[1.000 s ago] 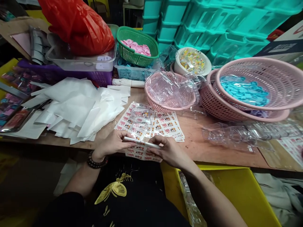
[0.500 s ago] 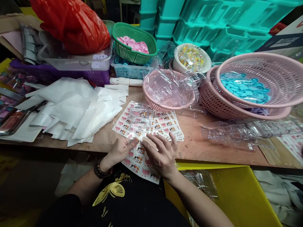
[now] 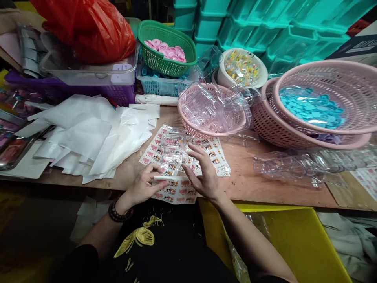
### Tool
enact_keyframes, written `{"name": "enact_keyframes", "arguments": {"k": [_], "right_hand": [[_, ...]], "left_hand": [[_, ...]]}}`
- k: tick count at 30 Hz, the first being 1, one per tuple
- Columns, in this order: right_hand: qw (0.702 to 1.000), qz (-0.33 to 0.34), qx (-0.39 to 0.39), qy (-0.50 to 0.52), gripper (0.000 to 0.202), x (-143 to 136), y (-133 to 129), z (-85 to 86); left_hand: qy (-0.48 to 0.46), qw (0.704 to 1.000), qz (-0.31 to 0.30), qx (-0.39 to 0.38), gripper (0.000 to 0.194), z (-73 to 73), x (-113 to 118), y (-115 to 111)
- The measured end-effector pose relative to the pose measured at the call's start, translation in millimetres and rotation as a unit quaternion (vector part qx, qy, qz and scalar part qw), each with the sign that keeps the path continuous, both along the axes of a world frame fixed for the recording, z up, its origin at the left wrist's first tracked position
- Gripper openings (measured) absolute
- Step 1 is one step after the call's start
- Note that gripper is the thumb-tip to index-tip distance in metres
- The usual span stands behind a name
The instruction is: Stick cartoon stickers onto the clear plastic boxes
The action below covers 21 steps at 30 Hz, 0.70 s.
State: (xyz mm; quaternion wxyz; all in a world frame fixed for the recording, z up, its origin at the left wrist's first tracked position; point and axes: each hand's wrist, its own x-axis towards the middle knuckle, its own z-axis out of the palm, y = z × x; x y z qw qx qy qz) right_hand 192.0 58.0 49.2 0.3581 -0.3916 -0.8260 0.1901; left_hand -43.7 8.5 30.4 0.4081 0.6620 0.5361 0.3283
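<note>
My left hand (image 3: 146, 183) pinches the left edge of a sticker sheet (image 3: 181, 191) printed with cats and pink lettering. The sheet's upper edge is curled, and its lower part overhangs the table's front edge. Over the sheet's right side is my right hand (image 3: 204, 175), open, thumb and fingers apart, with nothing visible between them. Just beyond both hands, a clear plastic blister tray (image 3: 173, 153) lies on more sticker sheets (image 3: 151, 152). Whether the right hand touches the tray cannot be made out.
White backing papers (image 3: 85, 122) pile up at left. Behind the sheets stands a pink basket (image 3: 191, 127) of clear trays. Larger pink baskets (image 3: 265, 114) and a stack of clear blister trays (image 3: 294, 165) are at right. A green basket (image 3: 160, 65) holds pink pieces.
The hands have moved apart. My right hand has risen and turned, its thumb now spread from the fingers. The sheet has flattened toward the table edge, its upper edge curling at my left hand.
</note>
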Motion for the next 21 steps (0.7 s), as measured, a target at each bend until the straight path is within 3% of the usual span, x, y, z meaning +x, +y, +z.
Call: {"name": "enact_keyframes", "arguments": {"k": [3,7,12,21], "right_hand": [[0.999,0.039,-0.028,-0.007,0.042,-9,19,-11.7],[0.997,0.026,-0.065,0.023,0.035,-7,15,-24.7],[0.978,0.014,-0.155,0.14,0.026,-2,11,-21.9],[0.982,0.036,-0.148,0.113,0.021,0,15,-22.0]], "left_hand": [[0.068,0.988,0.001,0.137,0.015,0.0,-1,6],[0.064,0.985,-0.053,0.149,0.016,-10.1,5,8],[0.06,0.97,-0.009,0.235,0.013,-27.1,12,0],[0.09,0.971,0.011,0.223,0.017,-28.0,18,8]]}}
